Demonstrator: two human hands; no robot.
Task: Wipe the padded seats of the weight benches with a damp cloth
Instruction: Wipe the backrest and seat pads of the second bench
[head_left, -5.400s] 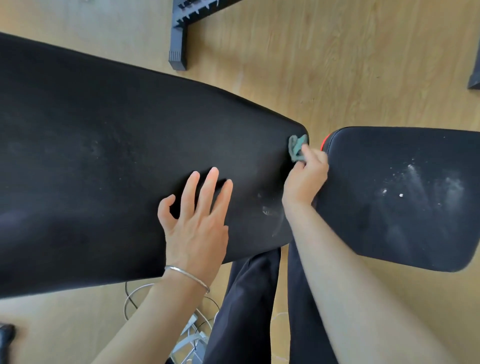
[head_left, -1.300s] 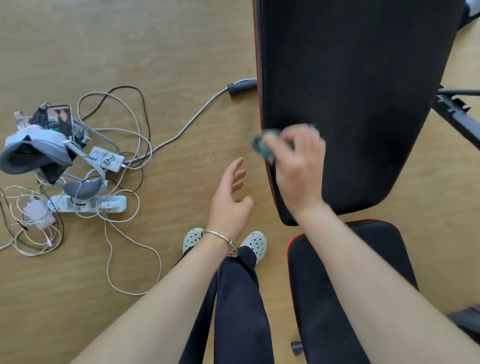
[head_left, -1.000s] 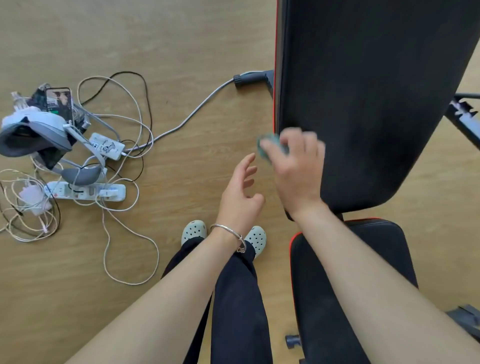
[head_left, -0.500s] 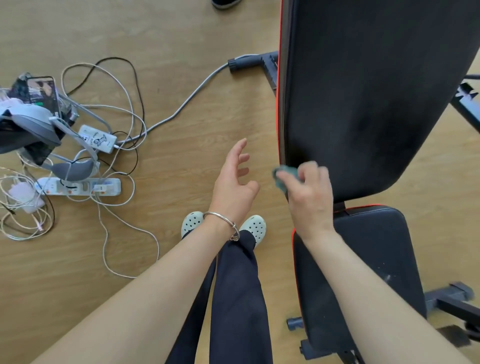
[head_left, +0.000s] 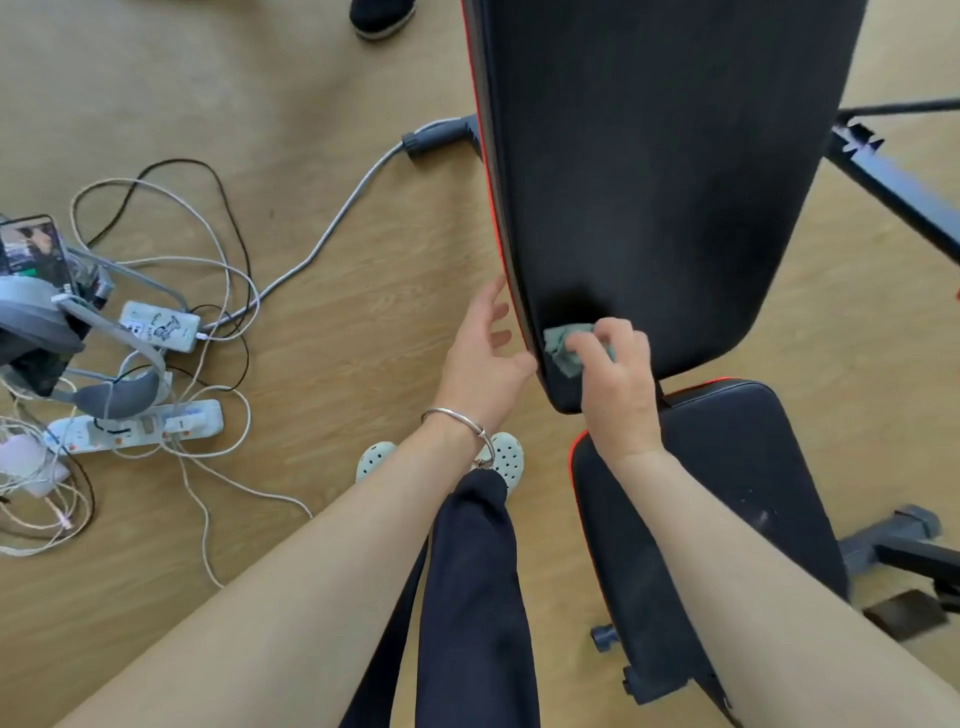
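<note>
left hand (head_left: 480, 358) is released, fingers loose and holding nothing, just beside the red-piped left edge of the back pad (head_left: 649, 182). it is probably parked there to steady the pad or stay out of the wipe. i cannot tell whether the thumb touches the edge. right hand (head_left: 618, 384) grasps the small green cloth (head_left: 563, 348), bunched under curled fingers and pressed onto the pad's lower left corner. a bunched cloth likely gives a firm face for rubbing a corner. the seat (head_left: 727, 493) lies just below, with pale specks on it, so it probably awaits wiping.

both pads are black and matte. the floor (head_left: 311, 78) is light wood. at far left a tangle of cables (head_left: 218, 270), a power strip (head_left: 135, 428) and a headset (head_left: 41, 332) lie well apart from the pads. a dark shoe (head_left: 382, 18) shows at the top, and frame bars (head_left: 893, 187) at right.
</note>
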